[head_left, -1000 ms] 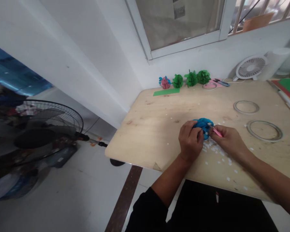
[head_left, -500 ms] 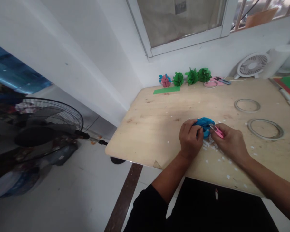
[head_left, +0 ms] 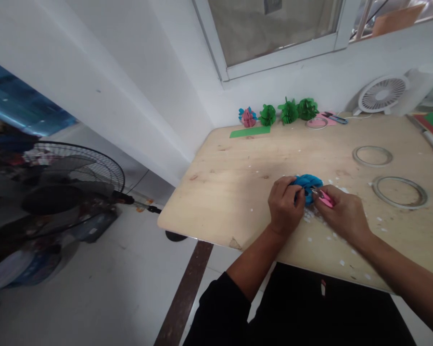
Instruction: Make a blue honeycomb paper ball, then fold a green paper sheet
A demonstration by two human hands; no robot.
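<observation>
1. Over the last second the right hand (head_left: 341,214) has dropped a little and turned the small pink-handled snips (head_left: 324,198) flatter. Their metal tip, which was raised toward the top of the blue paper ball (head_left: 308,182), now meets the ball's lower right edge
2. The ball itself has hardly shifted: it sits on the plywood table (head_left: 238,178) near the front edge, between the two hands, with white paper scraps (head_left: 321,226) strewn just beside it and under the right wrist
3. By the look of it, the work remains fine handling at the folds of this one ball. The tool has only changed its angle of approach (whether the blades are parted is too small to tell)
4. The left hand (head_left: 286,205) lies knuckles up, fingers curled over the ball's left side and pinching it, so it is closed on the ball and steadies it against the table
5. The right hand is closed around the snips, thumb and fingers wrapped on the pink handle, wrist low over the scraps, forearm running off to the lower right
6. Both forearms come in from the bottom of the view and converge on the ball
</observation>
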